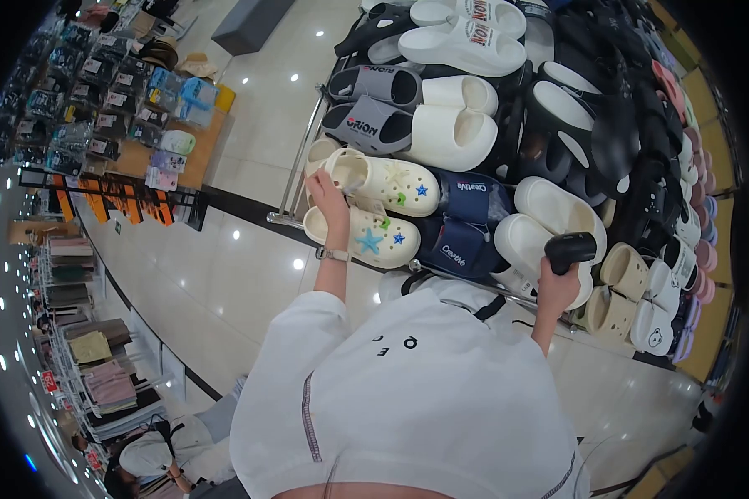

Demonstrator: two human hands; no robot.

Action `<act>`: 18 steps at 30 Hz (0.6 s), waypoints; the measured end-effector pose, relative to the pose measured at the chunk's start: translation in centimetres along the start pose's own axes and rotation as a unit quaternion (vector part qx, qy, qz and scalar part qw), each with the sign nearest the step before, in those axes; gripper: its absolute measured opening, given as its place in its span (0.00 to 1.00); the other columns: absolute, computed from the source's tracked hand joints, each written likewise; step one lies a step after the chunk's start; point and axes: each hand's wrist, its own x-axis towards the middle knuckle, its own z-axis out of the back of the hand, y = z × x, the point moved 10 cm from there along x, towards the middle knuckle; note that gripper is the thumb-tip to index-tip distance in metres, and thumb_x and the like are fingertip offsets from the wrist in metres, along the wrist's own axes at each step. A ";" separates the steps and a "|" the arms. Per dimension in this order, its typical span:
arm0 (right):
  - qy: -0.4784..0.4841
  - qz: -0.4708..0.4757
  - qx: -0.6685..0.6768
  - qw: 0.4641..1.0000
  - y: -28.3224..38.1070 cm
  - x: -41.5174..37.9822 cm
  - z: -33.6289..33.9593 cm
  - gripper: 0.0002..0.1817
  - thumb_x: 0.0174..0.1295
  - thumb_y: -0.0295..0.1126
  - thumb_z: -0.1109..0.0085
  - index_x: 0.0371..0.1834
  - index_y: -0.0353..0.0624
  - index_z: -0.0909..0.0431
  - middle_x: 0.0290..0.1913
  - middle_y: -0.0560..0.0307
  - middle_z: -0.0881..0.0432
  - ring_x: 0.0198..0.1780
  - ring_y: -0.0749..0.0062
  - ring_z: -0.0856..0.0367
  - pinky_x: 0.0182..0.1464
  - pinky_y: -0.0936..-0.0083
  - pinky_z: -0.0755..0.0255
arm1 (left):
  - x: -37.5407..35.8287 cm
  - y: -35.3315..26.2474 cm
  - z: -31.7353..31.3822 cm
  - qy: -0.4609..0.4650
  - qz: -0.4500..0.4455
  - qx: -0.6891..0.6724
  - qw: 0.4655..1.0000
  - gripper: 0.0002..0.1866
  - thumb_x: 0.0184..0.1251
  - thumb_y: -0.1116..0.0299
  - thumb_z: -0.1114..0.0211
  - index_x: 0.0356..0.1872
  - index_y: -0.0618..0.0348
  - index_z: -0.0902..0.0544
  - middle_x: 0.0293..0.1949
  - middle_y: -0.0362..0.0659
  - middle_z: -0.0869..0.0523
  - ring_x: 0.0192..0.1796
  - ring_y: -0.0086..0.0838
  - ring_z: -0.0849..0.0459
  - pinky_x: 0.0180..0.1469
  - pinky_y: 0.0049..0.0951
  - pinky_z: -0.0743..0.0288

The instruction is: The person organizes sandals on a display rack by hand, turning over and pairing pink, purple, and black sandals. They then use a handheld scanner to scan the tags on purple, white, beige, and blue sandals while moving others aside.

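Note:
My left hand (pixel 328 200) is at the heel end of a cream clog (pixel 399 185) with star and green charms, its fingers closed at the clog's edge. A matching clog (pixel 381 239) with blue stars lies just beside my wrist. In my right hand (pixel 558 287) is a black handheld scanner (pixel 570 248), its head over white slippers (pixel 524 241). Between the two hands lie navy slides (pixel 464 245) marked "Creative". Grey slides (pixel 370 125) and white slides (pixel 453 137) are beyond the clogs.
The shoe rack has a metal rail (pixel 304 158) along its left side. More black shoes (pixel 566 108) and beige clogs (pixel 612 312) fill its right part. Packaged goods (pixel 83 100) hang at the far left. A person (pixel 175 445) is at the lower left, near folded clothes (pixel 108 374).

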 end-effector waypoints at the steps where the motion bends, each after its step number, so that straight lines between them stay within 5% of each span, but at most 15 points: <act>1: 0.000 0.001 0.000 1.000 -0.1 0.0 0.0 0.25 0.38 0.42 0.36 0.42 0.43 0.23 0.30 0.47 0.18 0.34 0.50 0.20 0.39 0.63 0.29 | -0.2 -0.2 0.2 0.000 0.000 -0.001 1.000 0.15 0.68 0.57 0.50 0.40 0.61 0.31 0.28 0.38 0.28 0.28 0.20 0.30 0.28 0.20 0.35; 3: 0.005 0.006 -0.004 1.000 -0.5 0.1 -0.3 0.25 0.38 0.42 0.36 0.42 0.43 0.23 0.30 0.47 0.18 0.34 0.50 0.20 0.39 0.62 0.29 | -1.7 -4.4 1.8 -0.053 -0.148 0.095 0.983 0.16 0.67 0.57 0.47 0.43 0.60 0.32 0.28 0.39 0.28 0.35 0.24 0.29 0.39 0.24 0.34; 7: -0.055 0.103 -0.002 0.993 0.2 0.0 0.2 0.22 0.42 0.41 0.37 0.40 0.39 0.23 0.17 0.52 0.21 0.18 0.64 0.21 0.28 0.70 0.28 | -4.1 -5.1 4.0 0.023 -0.107 0.203 0.973 0.17 0.64 0.60 0.44 0.40 0.67 0.29 0.35 0.47 0.27 0.39 0.30 0.28 0.43 0.29 0.34; 10: -0.050 0.095 -0.012 0.994 0.5 0.0 0.2 0.23 0.42 0.41 0.38 0.40 0.39 0.23 0.17 0.52 0.21 0.19 0.63 0.20 0.29 0.70 0.28 | -7.4 -4.8 3.1 0.040 -0.162 0.294 0.941 0.16 0.60 0.60 0.40 0.29 0.67 0.26 0.26 0.46 0.25 0.31 0.33 0.27 0.39 0.30 0.33; 12: -0.043 0.112 -0.021 0.993 0.3 0.3 -0.1 0.23 0.42 0.41 0.38 0.40 0.39 0.23 0.17 0.52 0.21 0.18 0.64 0.21 0.28 0.70 0.28 | -9.2 -2.8 1.7 0.056 -0.096 0.333 0.936 0.19 0.57 0.59 0.37 0.19 0.67 0.26 0.15 0.45 0.28 0.21 0.34 0.32 0.31 0.32 0.34; 16: -0.033 0.102 -0.016 0.994 0.8 0.4 0.2 0.22 0.42 0.41 0.38 0.40 0.38 0.23 0.17 0.52 0.21 0.17 0.65 0.21 0.27 0.71 0.28 | -8.3 -2.5 -0.1 0.038 -0.035 0.296 0.954 0.21 0.54 0.57 0.35 0.16 0.67 0.27 0.10 0.46 0.31 0.17 0.33 0.39 0.25 0.34 0.38; 18: 0.043 -0.003 0.003 0.999 -0.1 0.5 -0.5 0.26 0.37 0.41 0.36 0.42 0.41 0.22 0.29 0.46 0.18 0.33 0.50 0.20 0.38 0.62 0.28 | -8.3 -1.1 -1.3 0.030 0.030 0.092 0.995 0.20 0.55 0.58 0.35 0.17 0.66 0.26 0.12 0.48 0.31 0.18 0.30 0.41 0.24 0.33 0.41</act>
